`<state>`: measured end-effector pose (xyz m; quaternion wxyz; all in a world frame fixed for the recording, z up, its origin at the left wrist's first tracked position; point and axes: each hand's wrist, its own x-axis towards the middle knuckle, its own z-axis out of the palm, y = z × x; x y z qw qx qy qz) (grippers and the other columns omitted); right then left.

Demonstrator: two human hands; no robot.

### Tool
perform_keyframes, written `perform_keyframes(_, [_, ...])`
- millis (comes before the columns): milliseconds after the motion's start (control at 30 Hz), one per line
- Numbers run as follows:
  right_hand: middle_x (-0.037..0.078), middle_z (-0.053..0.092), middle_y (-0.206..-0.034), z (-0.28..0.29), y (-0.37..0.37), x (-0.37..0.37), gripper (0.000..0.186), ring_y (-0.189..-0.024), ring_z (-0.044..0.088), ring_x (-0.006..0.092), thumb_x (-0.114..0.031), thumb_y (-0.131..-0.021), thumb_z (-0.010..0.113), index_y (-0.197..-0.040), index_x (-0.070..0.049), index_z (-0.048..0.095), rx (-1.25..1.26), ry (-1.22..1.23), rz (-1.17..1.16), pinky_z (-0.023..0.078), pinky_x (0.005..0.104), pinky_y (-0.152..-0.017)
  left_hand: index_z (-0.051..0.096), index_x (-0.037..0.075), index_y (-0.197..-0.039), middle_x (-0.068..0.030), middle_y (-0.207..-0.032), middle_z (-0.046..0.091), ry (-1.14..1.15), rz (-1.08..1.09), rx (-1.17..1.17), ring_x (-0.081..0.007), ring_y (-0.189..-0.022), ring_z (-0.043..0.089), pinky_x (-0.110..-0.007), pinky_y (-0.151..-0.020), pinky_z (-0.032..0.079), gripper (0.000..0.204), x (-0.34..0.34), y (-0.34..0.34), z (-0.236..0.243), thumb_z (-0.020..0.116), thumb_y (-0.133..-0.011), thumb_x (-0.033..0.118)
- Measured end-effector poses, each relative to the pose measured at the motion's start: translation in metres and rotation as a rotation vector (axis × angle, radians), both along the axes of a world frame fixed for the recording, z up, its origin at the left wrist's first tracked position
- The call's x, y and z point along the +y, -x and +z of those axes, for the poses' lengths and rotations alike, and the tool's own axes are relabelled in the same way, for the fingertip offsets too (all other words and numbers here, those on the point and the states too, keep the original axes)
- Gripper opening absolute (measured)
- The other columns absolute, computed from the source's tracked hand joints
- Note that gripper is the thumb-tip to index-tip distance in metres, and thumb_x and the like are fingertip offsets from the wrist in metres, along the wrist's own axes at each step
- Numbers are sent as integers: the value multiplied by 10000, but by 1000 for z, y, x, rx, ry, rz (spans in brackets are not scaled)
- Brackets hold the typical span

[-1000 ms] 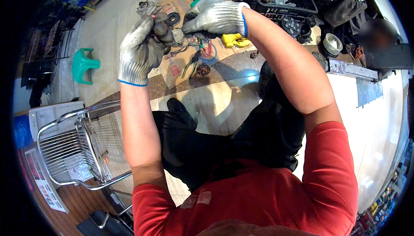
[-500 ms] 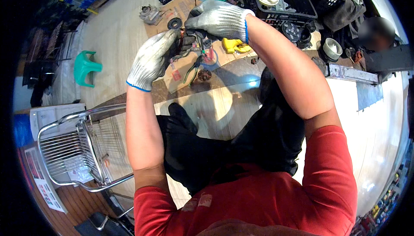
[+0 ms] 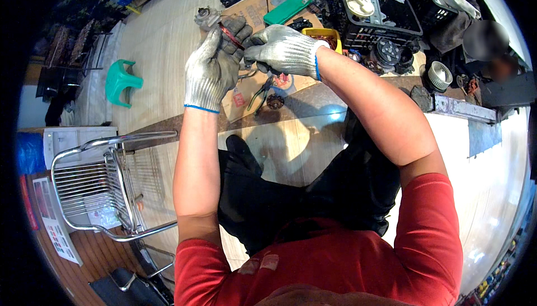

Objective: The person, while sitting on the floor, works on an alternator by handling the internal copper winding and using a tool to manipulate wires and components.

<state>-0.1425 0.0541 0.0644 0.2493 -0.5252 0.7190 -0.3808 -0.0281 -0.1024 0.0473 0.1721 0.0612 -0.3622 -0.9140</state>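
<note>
My left hand (image 3: 214, 71), in a white knit glove with dark grey palm, is turned palm up with fingers partly curled. A thin, shiny red wire-like strip (image 3: 230, 35) lies across its fingers. My right hand (image 3: 282, 51), gloved alike, has its fingers closed in a pinch at the strip's lower end. Its palm side is hidden. Just below both hands, pliers (image 3: 259, 96) with dark and green handles lie on cardboard (image 3: 238, 110). Beside them sits a small round copper-brown part (image 3: 274, 101).
Beyond my hands are a green case (image 3: 288, 8), a yellow container (image 3: 337, 33) of brownish bits and a metal part (image 3: 207, 17). Black crates (image 3: 380, 35) stand at right, near a white fan wheel (image 3: 439, 76). Left are a green stool (image 3: 120, 82) and a metal chair (image 3: 89, 188).
My left hand has turned palm up, its fingers loosening so the red strip shows. My right hand stays close beside it, slightly lower. The view has shifted, uncovering the green case and yellow container.
</note>
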Motion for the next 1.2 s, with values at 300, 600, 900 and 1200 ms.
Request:
perform_keyframes(300, [116,636,-700,0,4,4,368,-630,585,200,-363,-895,594,-949,-15,702,29,-58,-3,472,349,-616,534,-13,-1250,-156,-1091,625,2,-28,132,-322,-1014,607,-469,-888,512,321,0,0,5,554,-979,158])
perform_keyframes(600, [25,631,-706,12,32,15,309,-611,547,106,-319,-884,630,-904,-20,706,-116,-263,-32,451,296,-560,546,-126,-1241,-193,-1026,680,246,-314,-80,-292,-893,669,-423,-815,543,396,-4,-18,21,563,-984,174])
perform_keyframes(900, [109,630,-710,16,35,13,362,-630,588,183,-332,-900,597,-975,7,698,379,1,-6,491,337,-618,643,-8,-1200,-124,-1082,682,770,-215,-584,-170,-921,654,-292,-784,523,348,2,-24,26,637,-964,248])
perform_keyframes(1200, [159,637,-739,20,21,11,387,-648,600,211,-354,-903,596,-988,9,699,232,-36,-116,493,363,-636,628,-25,-1206,-114,-1069,678,837,32,-274,-183,-938,648,-309,-836,517,319,-12,-16,-13,583,-996,211])
